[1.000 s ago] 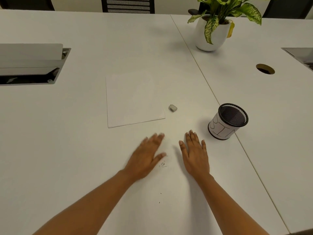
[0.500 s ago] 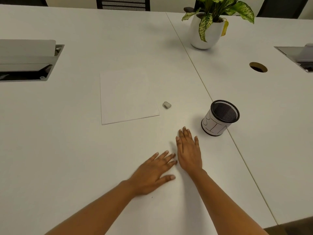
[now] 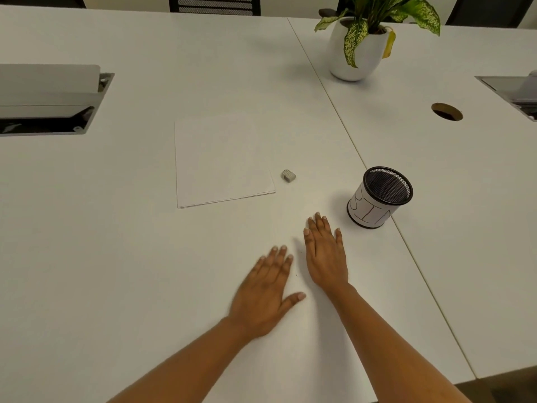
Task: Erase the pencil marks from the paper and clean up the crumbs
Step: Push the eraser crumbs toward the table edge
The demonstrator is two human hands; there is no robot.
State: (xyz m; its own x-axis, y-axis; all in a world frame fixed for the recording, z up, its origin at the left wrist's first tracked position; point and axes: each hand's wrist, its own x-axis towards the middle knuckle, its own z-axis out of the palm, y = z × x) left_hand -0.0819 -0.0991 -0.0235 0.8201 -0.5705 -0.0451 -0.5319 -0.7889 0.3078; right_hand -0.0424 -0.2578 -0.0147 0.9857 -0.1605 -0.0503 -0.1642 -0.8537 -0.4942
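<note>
The sheet of paper [image 3: 223, 161] lies flat on the white table [image 3: 116, 257], a bit left of center, and its face looks plain white to us from this angle. Just off its lower right corner, close but not touching, sits the little grey eraser [image 3: 288, 175].

Nearer to us, both hands are palm-down on the tabletop and neither one is holding anything. The left hand [image 3: 266, 292] lies flat with its fingers together and straight and its thumb stuck out to the right. The right hand [image 3: 325, 257] is just beside it and a little further forward, also flat with straight fingers. There's a narrow strip of table between them, and in that gap we can make out one tiny dark speck [image 3: 296, 275], probably an eraser crumb, though it's too small to be sure.

Right of the right hand stands a black mesh pen cup [image 3: 377, 199] wrapped in a white label with hand-drawn letters, right by the seam between the two tabletops. Further back on the right-hand top there's a round cable hole [image 3: 446, 111] and a potted plant [image 3: 354, 50] in a white pot. An open cable box [image 3: 49, 100] is sunk into the table at far left.
</note>
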